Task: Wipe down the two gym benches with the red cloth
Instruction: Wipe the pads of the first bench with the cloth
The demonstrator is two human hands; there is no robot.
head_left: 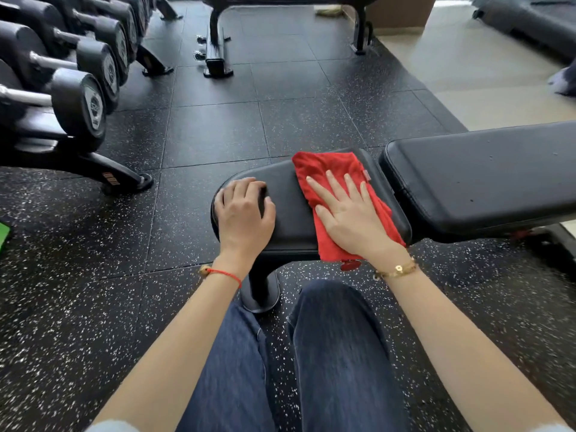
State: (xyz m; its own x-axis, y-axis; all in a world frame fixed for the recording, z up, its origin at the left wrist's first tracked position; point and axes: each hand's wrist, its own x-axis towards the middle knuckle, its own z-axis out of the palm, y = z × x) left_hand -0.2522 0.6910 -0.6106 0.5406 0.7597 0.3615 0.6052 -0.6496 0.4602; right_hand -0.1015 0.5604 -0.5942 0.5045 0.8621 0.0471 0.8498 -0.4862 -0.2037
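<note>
- Head view: the right hand [349, 213] lies flat with straight fingers, pressing the red cloth [330, 169] onto the seat pad [290, 213].
- The left hand [244, 210] curls over that pad's left end.
- The back pad [483, 179] runs rightward from the cloth, nearer the right hand.

benches [467, 179] [215, 42]: 2 | red cloth [330, 173]: 1 | hands [244, 213] [349, 213]: 2 | bracelets [224, 272] [397, 269]: 2

A rack [115, 173] of black dumbbells [78, 101] lines the left side, standing on speckled black rubber floor [218, 129]. Pale tiles [467, 67] begin at the right. A green object [3, 235] shows at the left edge.
</note>
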